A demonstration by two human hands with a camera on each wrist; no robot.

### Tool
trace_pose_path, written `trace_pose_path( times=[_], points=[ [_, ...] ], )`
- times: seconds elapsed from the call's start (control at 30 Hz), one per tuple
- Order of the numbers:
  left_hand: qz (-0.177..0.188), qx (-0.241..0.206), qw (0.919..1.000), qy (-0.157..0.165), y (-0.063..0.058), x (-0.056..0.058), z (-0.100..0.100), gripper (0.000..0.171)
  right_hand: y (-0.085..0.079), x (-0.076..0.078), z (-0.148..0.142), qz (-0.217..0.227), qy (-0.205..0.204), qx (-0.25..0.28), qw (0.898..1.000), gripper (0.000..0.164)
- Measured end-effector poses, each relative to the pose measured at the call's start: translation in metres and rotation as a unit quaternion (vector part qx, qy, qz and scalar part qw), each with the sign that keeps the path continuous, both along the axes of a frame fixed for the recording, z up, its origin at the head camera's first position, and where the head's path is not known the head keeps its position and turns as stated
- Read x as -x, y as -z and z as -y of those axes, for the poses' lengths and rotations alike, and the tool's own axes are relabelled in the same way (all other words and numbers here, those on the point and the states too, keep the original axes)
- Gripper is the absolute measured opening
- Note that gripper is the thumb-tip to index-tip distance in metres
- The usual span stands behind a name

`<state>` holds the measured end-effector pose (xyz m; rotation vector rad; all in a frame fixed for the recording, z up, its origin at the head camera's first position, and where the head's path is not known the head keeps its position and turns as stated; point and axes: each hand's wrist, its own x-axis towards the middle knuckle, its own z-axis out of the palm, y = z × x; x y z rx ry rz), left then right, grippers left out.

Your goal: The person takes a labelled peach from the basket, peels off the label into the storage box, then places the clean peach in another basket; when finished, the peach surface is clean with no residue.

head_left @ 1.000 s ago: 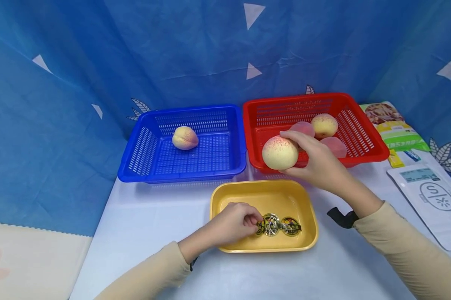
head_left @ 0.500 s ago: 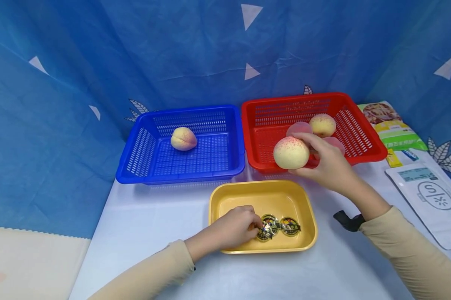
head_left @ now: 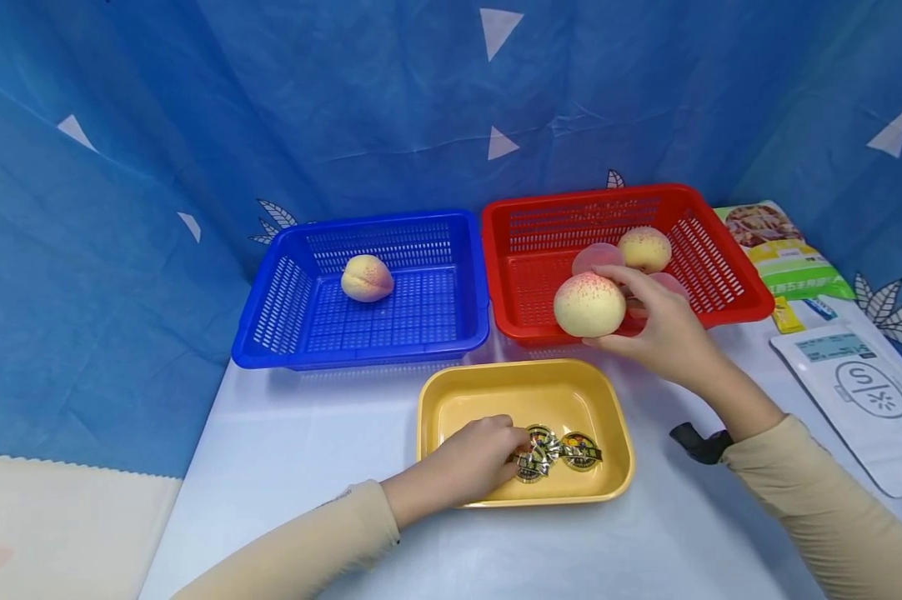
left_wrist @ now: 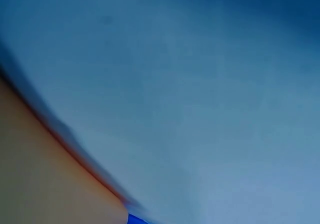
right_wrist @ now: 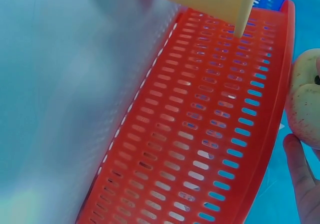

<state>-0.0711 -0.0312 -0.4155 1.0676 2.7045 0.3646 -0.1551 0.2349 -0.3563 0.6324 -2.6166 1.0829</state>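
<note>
In the head view my left hand (head_left: 481, 454) is inside the yellow tray (head_left: 432, 408), its fingers curled at the left end of a strip of shiny round stickers (head_left: 544, 450); its fingertips are hidden. My right hand (head_left: 664, 333) grips a peach (head_left: 588, 306), pale yellow with pink speckles, above the front rim of the red basket (head_left: 526, 333). The right wrist view has the same peach (right_wrist: 305, 106) cut off at the edge, with a finger (right_wrist: 299, 171) against it. Behind it lie another peach (head_left: 644, 248) and translucent pink rounded pieces (head_left: 597, 257).
A blue basket (head_left: 361, 354) with one peach (head_left: 367, 278) stands at the back left. On the right lie a white digital scale (head_left: 852, 400), a green-and-yellow packet (head_left: 789, 250) and a small yellow sachet (head_left: 787, 317). A blue curtain (head_left: 391, 100) hangs behind.
My right hand has carried the peach a little to the right. My left hand has shifted slightly right over the stickers, whose left part now looks crumpled or bunched.
</note>
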Motion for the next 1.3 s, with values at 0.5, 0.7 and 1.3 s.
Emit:
trace_pose_path(
  times=[0.5, 0.7, 1.3],
  points=[
    [-0.119, -0.124, 0.9823, -0.075, -0.044, 0.024, 0.005, 0.034, -0.005, 0.017, -0.022, 0.094, 0.051, 0.012, 0.994, 0.088],
    [-0.160, -0.184, 0.9608, -0.132, -0.058, 0.047, 0.005, 0.049, -0.001, 0.033, -0.032, 0.125, 0.042, -0.023, 0.991, 0.087],
    [-0.064, -0.117, 0.9732, -0.188, -0.045, 0.092, 0.000, 0.076, 0.005, 0.080, -0.036, 0.188, -0.032, -0.132, 0.973, 0.062]
  ],
)
